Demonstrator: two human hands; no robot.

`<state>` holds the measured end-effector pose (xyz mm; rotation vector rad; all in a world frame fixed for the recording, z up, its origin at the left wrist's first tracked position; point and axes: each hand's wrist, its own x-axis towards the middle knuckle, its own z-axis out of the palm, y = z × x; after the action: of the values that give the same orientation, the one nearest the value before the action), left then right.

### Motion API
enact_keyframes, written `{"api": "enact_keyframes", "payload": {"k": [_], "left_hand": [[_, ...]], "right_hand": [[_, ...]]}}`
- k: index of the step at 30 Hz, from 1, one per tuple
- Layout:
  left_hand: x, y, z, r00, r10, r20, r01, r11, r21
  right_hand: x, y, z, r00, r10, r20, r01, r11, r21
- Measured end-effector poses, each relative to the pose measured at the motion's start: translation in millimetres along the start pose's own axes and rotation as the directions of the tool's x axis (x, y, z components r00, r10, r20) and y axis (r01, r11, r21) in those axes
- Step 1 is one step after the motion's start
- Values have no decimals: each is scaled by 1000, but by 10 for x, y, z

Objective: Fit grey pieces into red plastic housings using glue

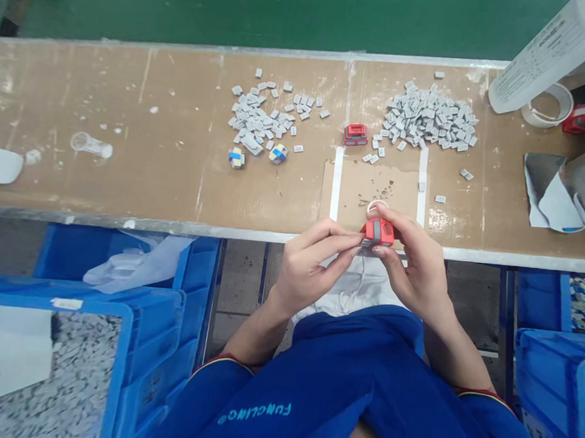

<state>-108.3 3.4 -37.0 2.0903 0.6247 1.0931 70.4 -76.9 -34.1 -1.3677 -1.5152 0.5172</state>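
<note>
Red-gray plastic block: was held up.
Left hand: pinched one side.
Right hand: pinched the other.

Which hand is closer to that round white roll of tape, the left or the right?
Right. The bare right hand is below and left of the round white tape roll, apart from it; the bare left hand is farther away, more to the left.

Factory-type workshop — cardboard-topped bench, grey pcs. heaped, blue bins w/ parts
</note>
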Motion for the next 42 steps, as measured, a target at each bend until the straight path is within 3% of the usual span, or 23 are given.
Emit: {"api": "enact_keyframes", "payload": {"k": [7,13,21,33,37,42], "left_hand": [[36,41,43,995,-99,-10,97,990,-99],[72,56,57,989,-149,-12,146,983,-111],[87,30,55,985,-173,7,172,973,-151],[21,30,162,986,-154,-58,144,978,-154],[-14,52,134,971,-240,-25,230,954,-191],[3,101,86,913,-408,30,400,875,-274]], "right_hand": [[25,1,-8,999,38,-35,-36,998,52],[65,7,18,998,-27,-64,26,1000,-17],[87,26,18,997,-63,-49,57,993,-103],[49,-14,36,995,-59,-82,45,985,-168],[36,-25,45,998,-7,-55,0,991,-134],[67,-74,0,984,173,-38,-173,985,2]]}}
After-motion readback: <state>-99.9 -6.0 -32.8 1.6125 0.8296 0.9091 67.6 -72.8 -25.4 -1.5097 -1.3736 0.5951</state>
